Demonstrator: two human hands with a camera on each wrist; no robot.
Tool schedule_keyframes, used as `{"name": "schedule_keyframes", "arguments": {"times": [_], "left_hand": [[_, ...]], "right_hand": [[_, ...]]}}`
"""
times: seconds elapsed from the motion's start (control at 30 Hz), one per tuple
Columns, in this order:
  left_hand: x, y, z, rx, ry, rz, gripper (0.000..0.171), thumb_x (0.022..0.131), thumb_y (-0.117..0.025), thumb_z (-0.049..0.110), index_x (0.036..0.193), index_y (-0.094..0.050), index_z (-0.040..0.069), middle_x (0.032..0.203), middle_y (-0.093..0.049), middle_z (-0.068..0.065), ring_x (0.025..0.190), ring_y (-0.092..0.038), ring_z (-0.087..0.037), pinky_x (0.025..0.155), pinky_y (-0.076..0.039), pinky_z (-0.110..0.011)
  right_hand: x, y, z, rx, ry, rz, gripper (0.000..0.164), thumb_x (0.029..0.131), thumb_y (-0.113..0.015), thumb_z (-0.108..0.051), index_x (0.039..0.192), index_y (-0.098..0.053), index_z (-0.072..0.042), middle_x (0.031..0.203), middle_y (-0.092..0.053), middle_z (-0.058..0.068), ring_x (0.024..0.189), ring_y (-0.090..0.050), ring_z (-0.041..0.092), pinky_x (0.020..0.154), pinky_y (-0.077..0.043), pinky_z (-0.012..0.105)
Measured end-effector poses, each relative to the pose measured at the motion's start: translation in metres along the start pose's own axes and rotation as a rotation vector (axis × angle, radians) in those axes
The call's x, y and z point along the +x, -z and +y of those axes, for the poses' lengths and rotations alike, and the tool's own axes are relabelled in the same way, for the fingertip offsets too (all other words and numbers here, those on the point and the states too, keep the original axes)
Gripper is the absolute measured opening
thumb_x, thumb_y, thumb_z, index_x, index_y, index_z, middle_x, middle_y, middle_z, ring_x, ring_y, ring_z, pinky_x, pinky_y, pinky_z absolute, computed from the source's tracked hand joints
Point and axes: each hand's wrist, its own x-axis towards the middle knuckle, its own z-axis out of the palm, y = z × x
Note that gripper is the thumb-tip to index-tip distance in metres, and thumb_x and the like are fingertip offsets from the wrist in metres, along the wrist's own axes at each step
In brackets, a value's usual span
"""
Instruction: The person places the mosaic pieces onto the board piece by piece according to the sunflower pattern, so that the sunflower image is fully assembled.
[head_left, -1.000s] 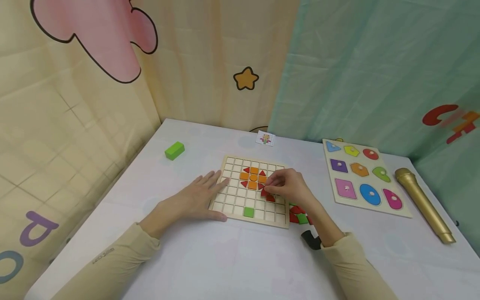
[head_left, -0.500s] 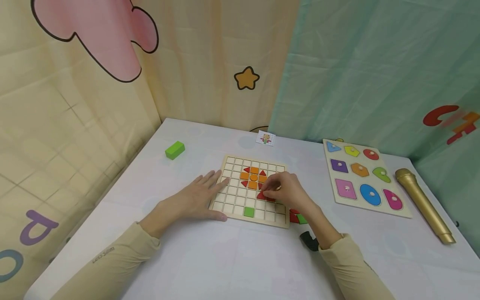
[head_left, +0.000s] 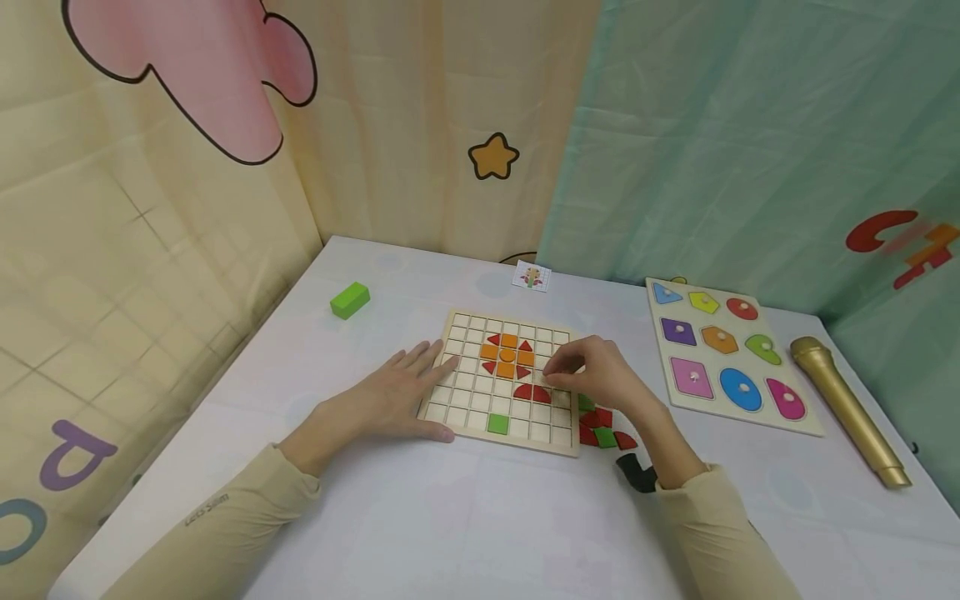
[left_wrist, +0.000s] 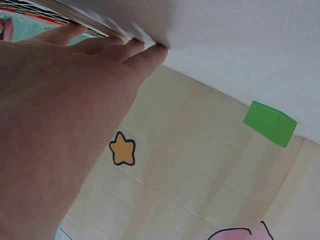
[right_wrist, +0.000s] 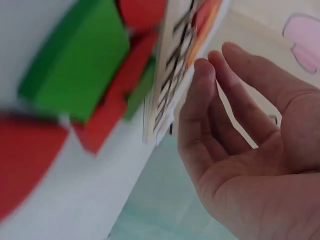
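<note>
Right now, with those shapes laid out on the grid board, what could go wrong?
The left hand lies over the left edge of the board, so a push there might shift the board and jostle its pattern.

The right hand is close to two red pieces; its fingers could knock them askew.

Loose red and green pieces lie beside the board's right edge, so a sweep of that arm might scatter them.

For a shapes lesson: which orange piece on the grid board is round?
The orange circle in the middle of the orange cluster; the four orange squares set around it have straight sides and corners.
</note>
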Motion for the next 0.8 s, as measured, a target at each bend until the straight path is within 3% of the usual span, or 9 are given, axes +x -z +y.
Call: {"name": "schedule_keyframes", "arguments": {"times": [0.33, 0.47, 0.8], "left_hand": [[0.000, -0.001, 0.000, 0.001, -0.001, 0.006, 0.115, 0.087, -0.068, 0.077, 0.170, -0.021, 0.013, 0.176, -0.010, -0.022, 0.163, -0.011, -0.043, 0.131, -0.017, -0.061], [0.000, 0.000, 0.000, 0.002, 0.001, 0.006, 0.115, 0.087, -0.068, 0.077, 0.170, -0.021, 0.013, 0.176, -0.010, -0.022, 0.163, -0.010, -0.043, 0.131, -0.016, -0.061], [-0.001, 0.000, 0.001, 0.007, -0.002, 0.004, 0.114, 0.087, -0.069, 0.075, 0.170, -0.021, 0.012, 0.176, -0.011, -0.023, 0.163, -0.011, -0.043, 0.131, -0.017, -0.061]], "right_hand": [[-0.010, 0.034, 0.032, -0.022, -0.087, -0.166, 0.016, 0.090, -0.084, -0.016, 0.103, -0.080, -0.009, 0.090, -0.074, 0.001, 0.085, -0.065, 0.019, 0.079, -0.057, 0.030], [-0.011, 0.034, 0.031, -0.058, -0.122, -0.217, 0.017, 0.086, -0.088, -0.013, 0.099, -0.079, -0.007, 0.087, -0.072, 0.002, 0.082, -0.064, 0.018, 0.076, -0.057, 0.030], [-0.015, 0.030, 0.024, -0.111, -0.130, -0.222, 0.019, 0.083, -0.090, -0.011, 0.095, -0.075, -0.006, 0.085, -0.065, 0.004, 0.082, -0.058, 0.019, 0.073, -0.054, 0.030]]}}
